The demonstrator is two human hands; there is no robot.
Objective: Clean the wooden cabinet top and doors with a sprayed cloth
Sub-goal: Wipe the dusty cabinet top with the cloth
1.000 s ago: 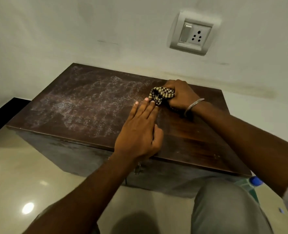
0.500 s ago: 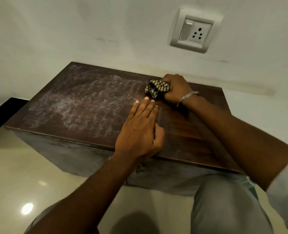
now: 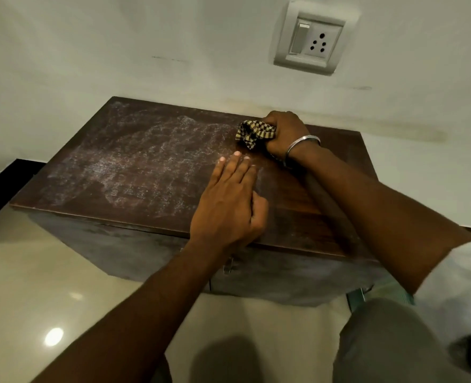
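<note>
A low dark wooden cabinet (image 3: pixel 146 167) stands against the white wall. Its top carries a whitish film of dust or spray over the left and middle; the right part looks darker and glossier. My right hand (image 3: pixel 284 134), with a metal bangle on the wrist, is shut on a bunched black-and-tan checked cloth (image 3: pixel 252 132) pressed to the top near the back edge. My left hand (image 3: pixel 229 205) lies flat, palm down, on the top near the front edge, fingers together and holding nothing. The cabinet doors (image 3: pixel 135 252) face me below, with a small metal latch (image 3: pixel 228 265).
A switch and socket plate (image 3: pixel 310 40) is on the wall above the cabinet. Glossy beige floor tiles (image 3: pixel 35 286) lie in front. A green object (image 3: pixel 367 294) shows partly at the cabinet's lower right, behind my knee. A dark skirting strip (image 3: pixel 2 183) runs at the left.
My right hand has pushed the cloth away from me, from the middle of the top toward the back edge by the wall. My left hand has stayed flat in place.
</note>
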